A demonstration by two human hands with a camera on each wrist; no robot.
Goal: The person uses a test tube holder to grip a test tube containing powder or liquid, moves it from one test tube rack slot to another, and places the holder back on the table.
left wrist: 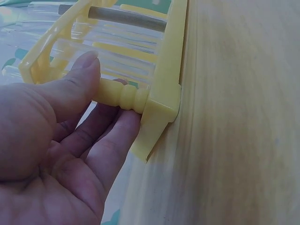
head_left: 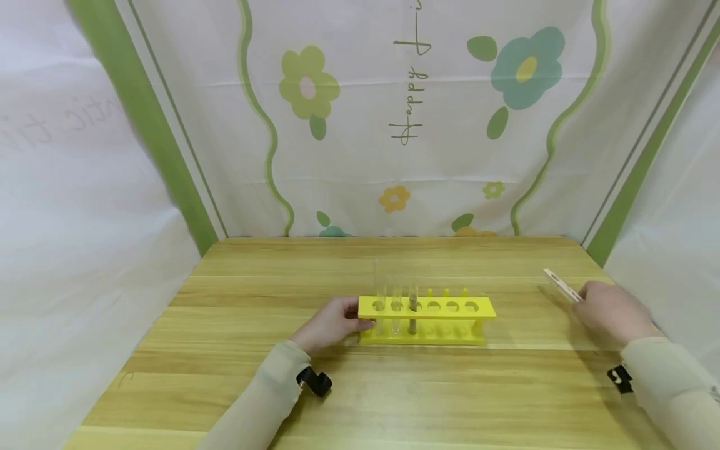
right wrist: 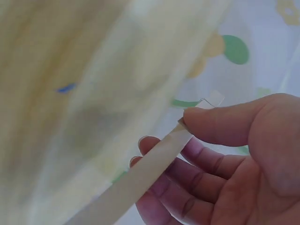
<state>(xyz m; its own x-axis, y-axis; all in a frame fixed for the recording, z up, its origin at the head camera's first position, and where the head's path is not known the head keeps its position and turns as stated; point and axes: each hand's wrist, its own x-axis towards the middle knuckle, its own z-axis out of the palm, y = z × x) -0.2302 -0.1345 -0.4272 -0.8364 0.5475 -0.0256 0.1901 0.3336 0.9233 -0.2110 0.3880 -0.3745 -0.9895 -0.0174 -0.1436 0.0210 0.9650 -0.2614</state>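
The left hand (head_left: 334, 322) grasps the left end of a yellow rack (head_left: 424, 315), which stands upright at the middle of the wooden table (head_left: 394, 394). The rack has a smooth and slightly shiny surface, like plastic. Its upper plate is a long bar with a row of six round holes; under it lies a base of similar length. In the left wrist view, the thumb and the fingers close around a turned post (left wrist: 119, 93) with rounded rings — this post joins the plate to the base.

Three clear tubes stand in the left three holes. The first tube (head_left: 380, 289) is the tallest, the second tube (head_left: 396, 326) is lower and has a rounded bottom, and the third tube (head_left: 413, 304) shows a dark grey, column-like content. Behind the other holes, three short yellow pegs (head_left: 447, 292) rise in a line.

The right hand (head_left: 613, 312) is well apart from the rack, near the right edge of the table. It pinches a pale strip (head_left: 562, 285) — flat, narrow and straight, with a thin wire near the thumb.

The tabletop has long streaks of wood grain. Behind it hangs a softly creased white cloth (head_left: 349, 156) with printed flowers and wavy green bands.
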